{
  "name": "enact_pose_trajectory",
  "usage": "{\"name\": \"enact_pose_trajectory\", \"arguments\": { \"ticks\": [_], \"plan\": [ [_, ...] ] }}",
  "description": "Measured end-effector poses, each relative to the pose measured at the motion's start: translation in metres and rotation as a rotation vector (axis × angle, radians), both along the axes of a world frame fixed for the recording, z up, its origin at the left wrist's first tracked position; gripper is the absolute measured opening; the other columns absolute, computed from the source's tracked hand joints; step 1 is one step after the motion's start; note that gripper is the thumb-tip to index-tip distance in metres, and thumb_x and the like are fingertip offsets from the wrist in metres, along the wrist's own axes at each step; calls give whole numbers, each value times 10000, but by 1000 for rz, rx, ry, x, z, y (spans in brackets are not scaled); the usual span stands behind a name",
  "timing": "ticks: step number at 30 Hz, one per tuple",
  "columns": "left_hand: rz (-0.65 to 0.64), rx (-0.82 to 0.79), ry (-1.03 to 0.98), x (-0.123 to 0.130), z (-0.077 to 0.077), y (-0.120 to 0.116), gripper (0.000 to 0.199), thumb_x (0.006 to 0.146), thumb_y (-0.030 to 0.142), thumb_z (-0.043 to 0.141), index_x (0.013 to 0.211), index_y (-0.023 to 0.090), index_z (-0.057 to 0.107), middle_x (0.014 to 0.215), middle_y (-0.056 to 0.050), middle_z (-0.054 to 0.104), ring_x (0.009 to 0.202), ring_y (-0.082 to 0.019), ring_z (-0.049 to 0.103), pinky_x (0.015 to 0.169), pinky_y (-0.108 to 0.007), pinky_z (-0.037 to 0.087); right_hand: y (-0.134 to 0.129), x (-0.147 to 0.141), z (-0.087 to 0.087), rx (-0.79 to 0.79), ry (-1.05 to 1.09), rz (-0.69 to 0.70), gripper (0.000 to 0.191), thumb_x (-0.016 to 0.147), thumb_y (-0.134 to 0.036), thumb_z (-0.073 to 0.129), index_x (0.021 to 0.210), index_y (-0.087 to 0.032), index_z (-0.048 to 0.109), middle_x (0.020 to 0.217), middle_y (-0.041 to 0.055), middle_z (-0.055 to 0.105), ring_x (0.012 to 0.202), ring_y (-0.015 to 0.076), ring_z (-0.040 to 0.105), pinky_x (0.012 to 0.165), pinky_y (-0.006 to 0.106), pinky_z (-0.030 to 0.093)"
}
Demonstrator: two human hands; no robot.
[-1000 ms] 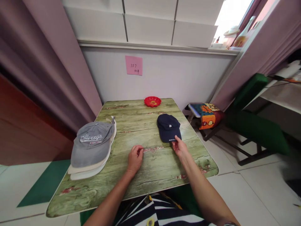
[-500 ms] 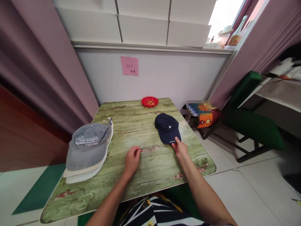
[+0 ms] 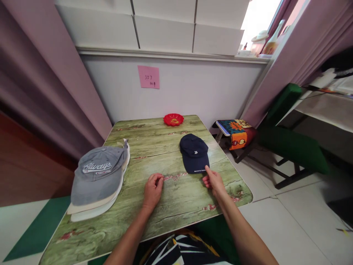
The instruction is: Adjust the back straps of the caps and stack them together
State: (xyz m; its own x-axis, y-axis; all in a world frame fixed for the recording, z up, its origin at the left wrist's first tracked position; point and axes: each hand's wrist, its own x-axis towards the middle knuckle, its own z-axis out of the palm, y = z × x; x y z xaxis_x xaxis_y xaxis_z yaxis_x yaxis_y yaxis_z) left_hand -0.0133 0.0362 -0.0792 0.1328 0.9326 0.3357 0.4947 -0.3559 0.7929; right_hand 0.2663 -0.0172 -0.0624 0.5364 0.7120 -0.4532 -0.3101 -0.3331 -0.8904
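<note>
A navy cap (image 3: 193, 152) lies on the right part of the wood-patterned table (image 3: 149, 143), its brim toward me. My right hand (image 3: 214, 180) is at the brim's right corner, thumb against the edge and fingers apart, not gripping it. My left hand (image 3: 153, 187) rests on the table left of the cap, fingers curled together with nothing visible in them. On the left side a grey cap (image 3: 96, 176) lies on top of lighter caps, stacked with their brims toward me.
At the table's back edge sits a red scalloped dish (image 3: 173, 119). A pink note (image 3: 149, 77) is stuck on the wall behind. Right of the table stand a cloth-covered stool (image 3: 238, 134) and a green chair (image 3: 295, 147).
The navy cap's brim has turned slightly to the left. My right hand has loosened from the brim, its fingers now out from under it. The view has shifted a little.
</note>
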Motion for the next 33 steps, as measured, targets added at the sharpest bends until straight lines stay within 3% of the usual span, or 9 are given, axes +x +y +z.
{"name": "enact_pose_trajectory", "arguments": {
  "ticks": [3,5,8,11,18,25,27,30,33],
  "plan": [
    [-2,0,1,1,0,0,182,884,314,518,833,207,656,919,-55,664,874,-206,621,805,-344,497,4,-1,15,111,-463,-3,405,848,-575,595,807,-173,614,653,54,691,546,154,616,537,259,518],
    [-3,7,0,1,1,0,185,878,316,519,824,205,656,906,-55,664,866,-207,622,795,-340,498,13,-9,26,189,-865,35,409,870,-533,581,1054,-174,645,983,116,727,903,234,670,841,373,526],
    [5,12,-3,2,2,-1,190,875,326,517,820,206,654,892,-54,663,854,-208,622,784,-338,500,34,-27,34,225,-1271,219,621,864,-464,615,1413,-206,483,1485,160,452,1389,344,363,1134,521,249],
    [9,9,-2,1,3,-2,197,879,332,510,828,209,654,890,-53,663,852,-207,624,789,-338,501,55,-42,28,149,-1455,401,722,845,-466,646,1492,-260,397,1607,123,249,1480,383,135,1164,578,64],
    [6,-16,-11,1,2,-5,202,870,320,499,803,212,656,889,-53,666,819,-198,623,759,-328,506,82,-27,0,39,-1554,557,730,877,-525,583,1510,-230,369,1583,148,306,1486,362,130,1149,607,-12],
    [6,-16,-16,3,5,-7,196,862,302,503,793,207,659,871,-53,659,821,-198,615,763,-324,492,88,-6,-1,-46,-1497,635,727,863,-526,602,1481,-191,418,1515,173,420,1463,365,210,1136,640,3],
    [4,-24,-36,4,6,-9,188,863,280,499,792,201,654,863,-53,653,820,-196,610,772,-329,489,81,-12,3,30,-1501,573,722,854,-487,630,1469,-165,434,1521,189,405,1465,387,187,1128,660,5],
    [15,-43,-61,5,5,-12,172,857,253,506,798,195,656,852,-52,651,805,-189,606,759,-327,493,63,-35,4,268,-1490,429,726,869,-443,617,1486,-134,392,1566,194,317,1481,401,102,1127,681,20],
    [51,-58,-76,6,1,-13,154,852,250,526,837,189,667,854,-50,658,753,-173,610,710,-312,507,40,-67,-5,500,-1400,548,606,910,-423,555,1450,-166,450,1524,155,409,1450,339,262,1175,589,138]
  ]
}}
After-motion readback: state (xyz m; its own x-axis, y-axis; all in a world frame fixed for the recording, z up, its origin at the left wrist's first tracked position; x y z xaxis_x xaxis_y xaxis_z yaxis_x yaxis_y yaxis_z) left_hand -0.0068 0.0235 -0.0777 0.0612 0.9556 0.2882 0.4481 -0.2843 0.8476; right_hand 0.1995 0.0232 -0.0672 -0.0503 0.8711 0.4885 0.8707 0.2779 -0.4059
